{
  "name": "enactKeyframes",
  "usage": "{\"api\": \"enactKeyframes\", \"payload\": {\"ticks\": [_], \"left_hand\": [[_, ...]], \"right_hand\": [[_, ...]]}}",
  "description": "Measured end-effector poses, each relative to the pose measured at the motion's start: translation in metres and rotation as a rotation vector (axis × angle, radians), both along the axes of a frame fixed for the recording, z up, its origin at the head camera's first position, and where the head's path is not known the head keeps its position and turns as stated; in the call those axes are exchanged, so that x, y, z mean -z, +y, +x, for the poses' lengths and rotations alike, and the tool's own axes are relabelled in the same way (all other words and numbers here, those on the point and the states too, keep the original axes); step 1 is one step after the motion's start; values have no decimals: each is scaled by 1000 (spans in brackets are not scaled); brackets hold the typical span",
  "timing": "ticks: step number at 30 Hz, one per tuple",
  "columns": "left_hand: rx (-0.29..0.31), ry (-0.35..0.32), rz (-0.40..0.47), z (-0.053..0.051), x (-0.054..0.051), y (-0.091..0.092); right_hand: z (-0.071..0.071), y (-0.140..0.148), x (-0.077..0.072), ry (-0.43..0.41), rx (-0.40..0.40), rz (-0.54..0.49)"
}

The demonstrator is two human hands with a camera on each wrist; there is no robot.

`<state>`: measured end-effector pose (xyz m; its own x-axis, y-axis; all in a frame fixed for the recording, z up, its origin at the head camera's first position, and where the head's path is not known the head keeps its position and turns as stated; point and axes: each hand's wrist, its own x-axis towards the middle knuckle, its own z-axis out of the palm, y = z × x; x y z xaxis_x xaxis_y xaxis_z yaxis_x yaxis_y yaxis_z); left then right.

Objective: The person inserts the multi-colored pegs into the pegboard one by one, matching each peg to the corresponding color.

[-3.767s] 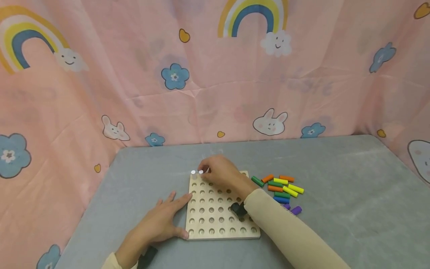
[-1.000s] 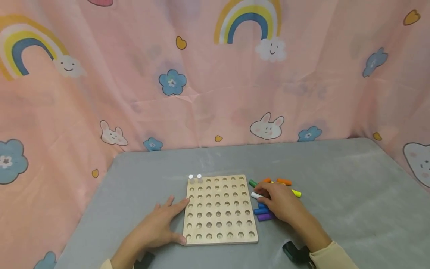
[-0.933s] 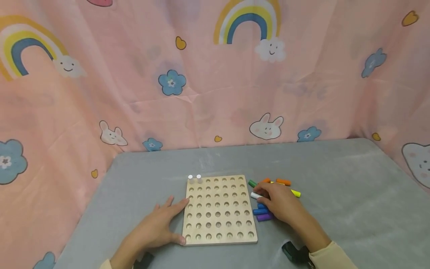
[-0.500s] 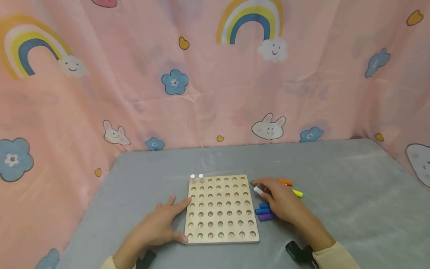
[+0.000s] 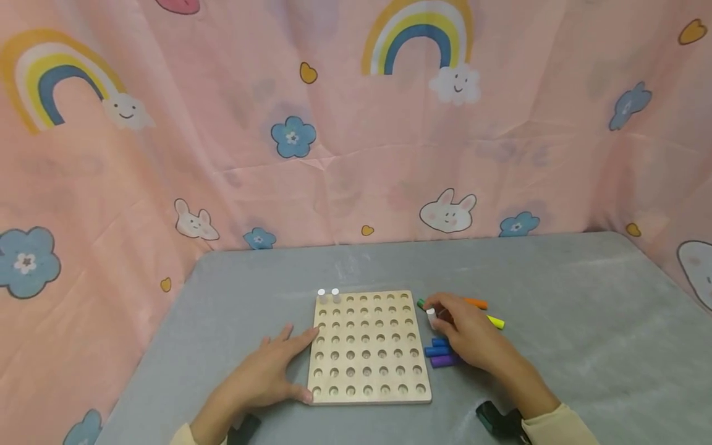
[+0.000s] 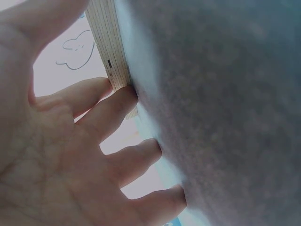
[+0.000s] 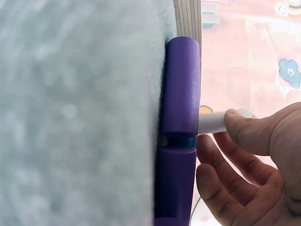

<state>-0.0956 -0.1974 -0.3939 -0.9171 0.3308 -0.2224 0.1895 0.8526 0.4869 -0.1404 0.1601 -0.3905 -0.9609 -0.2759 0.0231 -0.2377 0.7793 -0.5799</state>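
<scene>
My right hand [image 5: 470, 330] pinches a white peg [image 5: 431, 317] between thumb and fingers, just right of the board; the peg stands nearly upright. In the right wrist view the thumb presses on the white peg [image 7: 214, 122] beyond two purple pegs [image 7: 181, 87]. My left hand [image 5: 267, 374] rests on the table with thumb and index finger touching the left edge of a square wooden pegboard [image 5: 358, 347]. Two white pegs [image 5: 335, 296] stand in its far-left holes. In the left wrist view the fingertips [image 6: 126, 96] touch the board's side and the table.
Around my right hand lie loose pegs: blue pegs [image 5: 436, 351], a purple peg [image 5: 443, 361], a green peg [image 5: 421, 303], an orange peg [image 5: 476, 303] and a yellow peg [image 5: 496, 322]. My hand hides others. A pink patterned curtain [image 5: 356, 179] hangs behind the grey table [image 5: 584, 327].
My right hand has left the board's far-left corner for the loose pegs, where it has picked up a white peg and tipped it upright. The left hand stays at the board's edge.
</scene>
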Motion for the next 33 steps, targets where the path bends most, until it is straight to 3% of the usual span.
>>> {"api": "enactKeyframes", "payload": {"ticks": [9,16,25,29,33], "left_hand": [[-22,-9,-3,-2,-4,3],[-50,-20,-15,-2,-6,4],[-61,-17,-11,-2,-1,3],[-63,-19,-20,-2,0,4],[-69,-29,-16,-1,-1,4]], "right_hand": [[-2,1,-1,-7,15,7],[-2,-4,-12,41,5,4],[-17,-49,-33,134,-105,26],[-27,-75,-34,133,-148,40],[-38,-95,-30,88,-143,43]]}}
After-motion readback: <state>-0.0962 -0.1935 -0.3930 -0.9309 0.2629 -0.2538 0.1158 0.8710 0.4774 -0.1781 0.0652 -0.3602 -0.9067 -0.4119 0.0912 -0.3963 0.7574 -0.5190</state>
